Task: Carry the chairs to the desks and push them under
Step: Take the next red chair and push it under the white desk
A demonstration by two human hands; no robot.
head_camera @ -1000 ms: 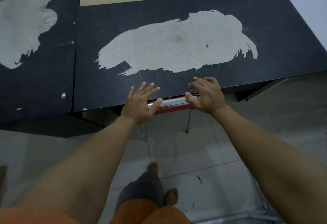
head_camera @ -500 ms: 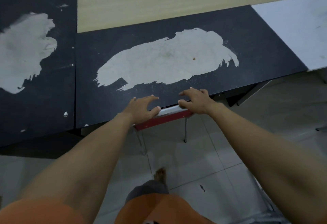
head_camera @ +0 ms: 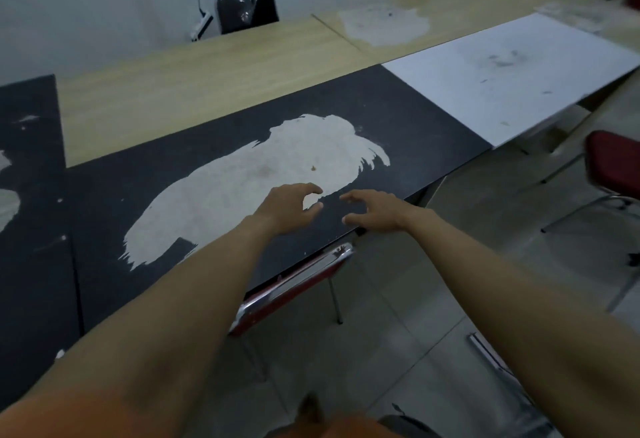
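A red chair with a chrome top rail (head_camera: 298, 281) is tucked under the black desk (head_camera: 415, 146), only its backrest edge and thin legs showing. My left hand (head_camera: 287, 207) and my right hand (head_camera: 375, 210) hover above the desk's front edge, fingers curled apart, holding nothing and clear of the chair. A second red chair (head_camera: 614, 167) stands on the floor at the right, out from the white desk (head_camera: 512, 70).
Wooden desks (head_camera: 207, 77) line the far side with two black chairs (head_camera: 247, 9) behind them by the wall. Another black desk (head_camera: 31, 229) adjoins at left. A metal frame piece (head_camera: 485, 347) lies on the tiled floor at lower right.
Both hands have let go of the red chair's top rail and lifted over the desk. The view has swung up and to the right, bringing in the far desks and the second red chair.
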